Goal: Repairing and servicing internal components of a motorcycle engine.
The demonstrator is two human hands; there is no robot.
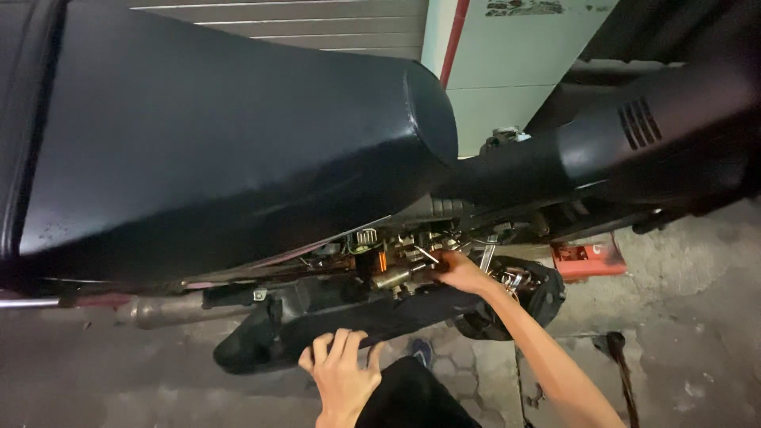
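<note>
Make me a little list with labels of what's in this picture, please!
Place: beside a motorbike, over a paved floor
Big thing: black seat
Left hand: grips the edge of the black side panel
Right hand: reaches into the engine parts, seems to hold a small tool, hard to tell
Nearby: red box on the floor

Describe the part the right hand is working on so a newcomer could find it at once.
Start at the big black motorbike seat and look under its front end, into the opened engine bay. There the right hand touches a small brass-coloured cylinder, the only golden metal piece among dark parts.
</note>
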